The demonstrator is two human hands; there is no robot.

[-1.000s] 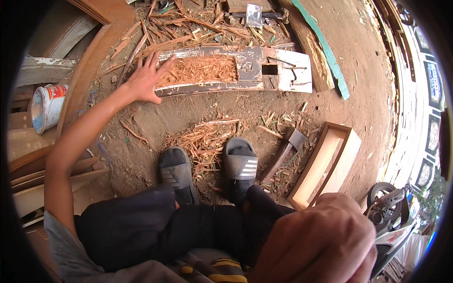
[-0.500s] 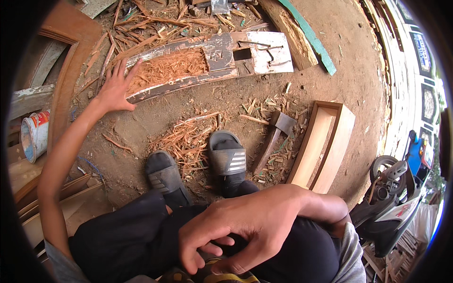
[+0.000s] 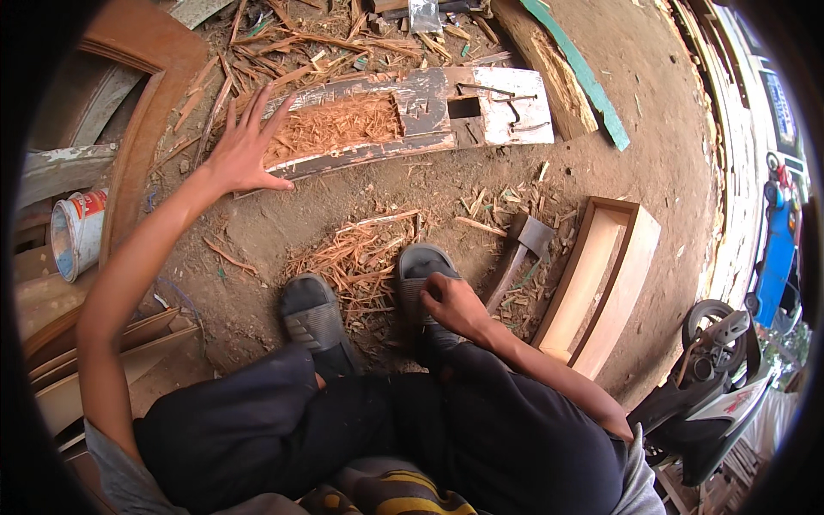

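My left hand (image 3: 243,153) lies spread over the left end of a worn wooden door panel (image 3: 427,105) on the ground, with fingers stretched apart. Reddish wood shavings (image 3: 343,122) fill a recess in the panel. Its right end has a square hole, a white-painted patch and several bent nails. Above my right sandal (image 3: 422,262) hovers my right hand (image 3: 457,305), fingers curled inward and nothing visible in them. To its right, a hatchet (image 3: 534,236) with a dark metal head and wooden handle rests among chips.
Right of the hatchet lies a rectangular wooden frame (image 3: 625,249). A rough log (image 3: 549,77) and a green strip (image 3: 592,86) lie beyond the panel. At left stand a paint bucket (image 3: 79,236) and a brown door frame (image 3: 142,150). A motorcycle (image 3: 708,378) is parked at right.
My right hand has moved forward and away from my lap to above the right sandal. The view has shifted slightly; my left hand stays spread at the panel's left end.
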